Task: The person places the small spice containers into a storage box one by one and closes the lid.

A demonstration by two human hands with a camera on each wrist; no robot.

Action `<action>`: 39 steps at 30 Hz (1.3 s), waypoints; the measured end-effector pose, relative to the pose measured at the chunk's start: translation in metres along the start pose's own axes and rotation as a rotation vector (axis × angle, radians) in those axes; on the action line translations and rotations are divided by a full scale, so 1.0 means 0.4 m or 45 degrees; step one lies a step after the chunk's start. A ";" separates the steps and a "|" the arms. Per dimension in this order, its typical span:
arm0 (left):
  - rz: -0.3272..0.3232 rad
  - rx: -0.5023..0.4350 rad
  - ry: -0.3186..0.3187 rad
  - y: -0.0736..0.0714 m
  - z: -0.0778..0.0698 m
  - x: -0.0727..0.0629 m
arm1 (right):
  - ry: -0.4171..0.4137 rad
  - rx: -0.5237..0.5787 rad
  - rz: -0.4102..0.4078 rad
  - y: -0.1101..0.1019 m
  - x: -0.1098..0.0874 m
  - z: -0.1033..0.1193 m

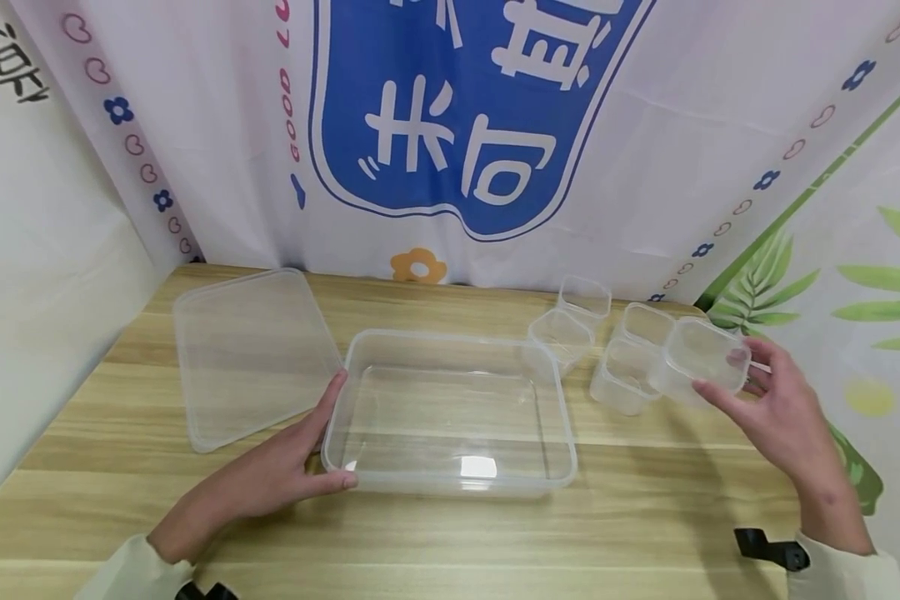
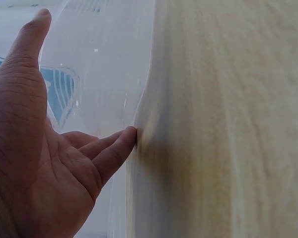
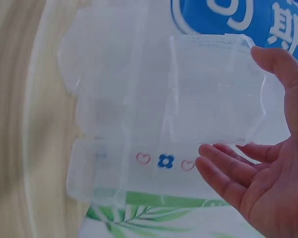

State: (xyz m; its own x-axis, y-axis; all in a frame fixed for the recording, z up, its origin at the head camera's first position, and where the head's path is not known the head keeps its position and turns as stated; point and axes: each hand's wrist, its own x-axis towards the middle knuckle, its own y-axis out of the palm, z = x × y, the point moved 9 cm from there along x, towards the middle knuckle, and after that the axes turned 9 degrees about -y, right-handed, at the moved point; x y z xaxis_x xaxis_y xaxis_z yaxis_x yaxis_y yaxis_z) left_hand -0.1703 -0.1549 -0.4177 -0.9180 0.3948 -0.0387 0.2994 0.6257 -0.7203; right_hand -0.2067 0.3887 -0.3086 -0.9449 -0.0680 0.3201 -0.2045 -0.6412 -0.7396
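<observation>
A large clear plastic box [image 1: 450, 483] without a lid stands mid-table. My left hand [image 1: 281, 471] is at its left end, thumb by the near corner and fingers along the side. In the left wrist view, the fingertips [image 2: 129, 134] of this hand touch the box low on its wall, fingers fairly straight. My right hand [image 1: 776, 408] holds a small clear container [image 1: 707, 354] between thumb and fingers, its opening facing up. In the right wrist view, this container [image 3: 216, 89] is raised above the table, thumb at one edge and fingers at the opposite side.
Several more small clear containers stand at the back right, one of them a small container [image 1: 626, 379] left of the held one. A flat translucent lid [image 1: 251, 358] lies left of the box. Printed cloth [image 1: 495, 258] hangs along the table's back edge.
</observation>
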 end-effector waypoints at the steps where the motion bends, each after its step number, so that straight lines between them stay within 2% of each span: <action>1: 0.001 -0.002 0.002 0.000 -0.001 0.001 | 0.007 0.005 0.006 0.002 -0.001 0.009; 7: -0.001 -0.003 0.007 0.001 -0.003 0.001 | -0.010 -0.009 0.024 0.019 0.004 0.072; 16: -0.004 -0.015 0.008 0.004 -0.001 -0.003 | -0.160 0.050 0.058 0.089 0.025 0.177; 25: -0.002 -0.009 0.004 0.004 0.002 0.001 | -0.280 0.131 0.183 0.180 0.068 0.263; 32: 0.013 -0.025 -0.001 0.007 0.006 0.002 | -0.296 0.169 0.279 0.238 0.099 0.322; 39: 0.009 -0.019 0.000 0.004 0.005 0.002 | -0.341 0.111 0.392 0.307 0.117 0.375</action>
State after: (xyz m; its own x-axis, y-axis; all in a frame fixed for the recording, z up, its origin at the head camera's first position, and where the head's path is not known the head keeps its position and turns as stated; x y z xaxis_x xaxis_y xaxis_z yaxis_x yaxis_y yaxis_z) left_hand -0.1710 -0.1548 -0.4202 -0.9157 0.3994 -0.0434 0.3097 0.6330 -0.7095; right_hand -0.2376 0.1922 -0.2958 -0.8564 -0.4554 0.2431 0.1105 -0.6217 -0.7754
